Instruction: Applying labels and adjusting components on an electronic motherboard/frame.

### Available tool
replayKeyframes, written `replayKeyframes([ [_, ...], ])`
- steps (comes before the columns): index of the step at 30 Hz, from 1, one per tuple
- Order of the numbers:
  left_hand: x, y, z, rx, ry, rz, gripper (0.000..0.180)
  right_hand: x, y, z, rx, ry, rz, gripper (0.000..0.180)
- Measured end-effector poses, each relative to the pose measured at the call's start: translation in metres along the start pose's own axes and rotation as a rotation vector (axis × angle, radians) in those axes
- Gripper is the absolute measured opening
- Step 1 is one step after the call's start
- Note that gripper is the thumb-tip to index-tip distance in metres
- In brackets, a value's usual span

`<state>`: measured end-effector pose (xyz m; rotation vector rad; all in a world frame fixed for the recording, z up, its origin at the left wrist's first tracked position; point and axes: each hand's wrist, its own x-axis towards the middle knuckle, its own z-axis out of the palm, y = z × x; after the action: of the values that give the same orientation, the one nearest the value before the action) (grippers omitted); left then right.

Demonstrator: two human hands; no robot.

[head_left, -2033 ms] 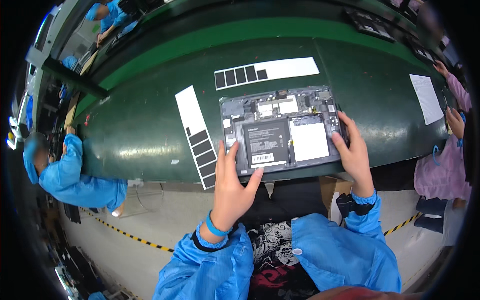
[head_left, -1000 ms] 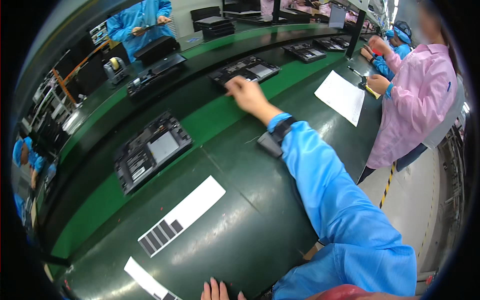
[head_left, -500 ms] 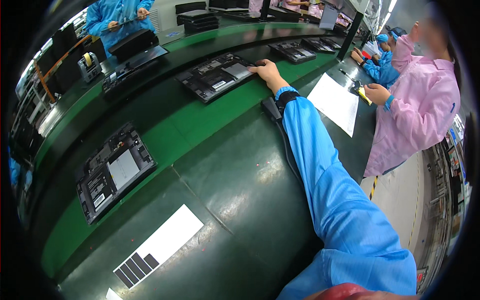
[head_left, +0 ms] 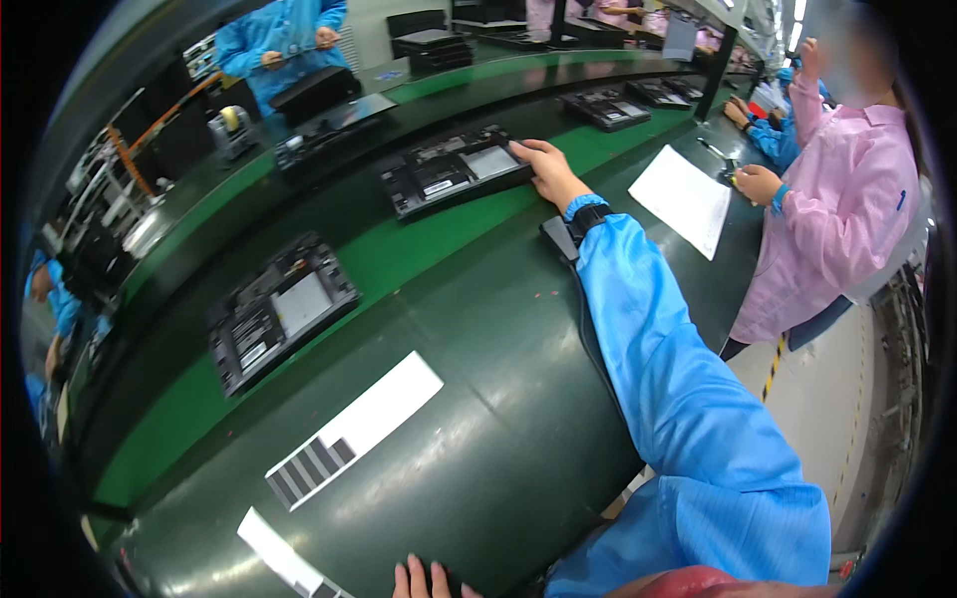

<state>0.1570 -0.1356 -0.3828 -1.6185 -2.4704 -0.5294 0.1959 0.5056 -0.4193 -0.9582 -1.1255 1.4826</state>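
My right hand [head_left: 553,174] reaches forward with its fingers closed on the right corner of an opened laptop base [head_left: 431,189] that has a silver plate inside. That base lies on the green belt [head_left: 394,261]. A second opened laptop base [head_left: 239,344] lies nearer on the left, with no hand on it. My left hand [head_left: 424,580] shows only its fingertips at the lower edge, spread over the dark table. Ahead of them lies a white sheet with dark strips [head_left: 389,394]; a smaller white strip sheet [head_left: 261,533] lies to their left.
A black handheld device [head_left: 560,239] with a cable lies beside my right forearm. A paper sheet [head_left: 683,199] is to the right, near a person in pink [head_left: 837,189]. More laptop bases [head_left: 606,108] sit farther along. A person in blue [head_left: 284,45] works across the line.
My left fingertips have come into view at the lower edge. The view has shifted, showing more of the small strip sheet. My right hand stays at the laptop base's corner.
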Motion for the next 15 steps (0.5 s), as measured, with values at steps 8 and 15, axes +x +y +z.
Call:
replayKeyframes([
  [8,-0.01,-0.016,0.021,-0.091,0.101,0.023,0.038,-0.08,-0.014,0.007,0.206,0.27,-0.284,0.03],
  [15,-0.023,-0.032,0.005,-0.614,0.152,-0.077,0.039,-0.245,-0.042,-0.036,0.382,-0.096,-0.206,0.039],
])
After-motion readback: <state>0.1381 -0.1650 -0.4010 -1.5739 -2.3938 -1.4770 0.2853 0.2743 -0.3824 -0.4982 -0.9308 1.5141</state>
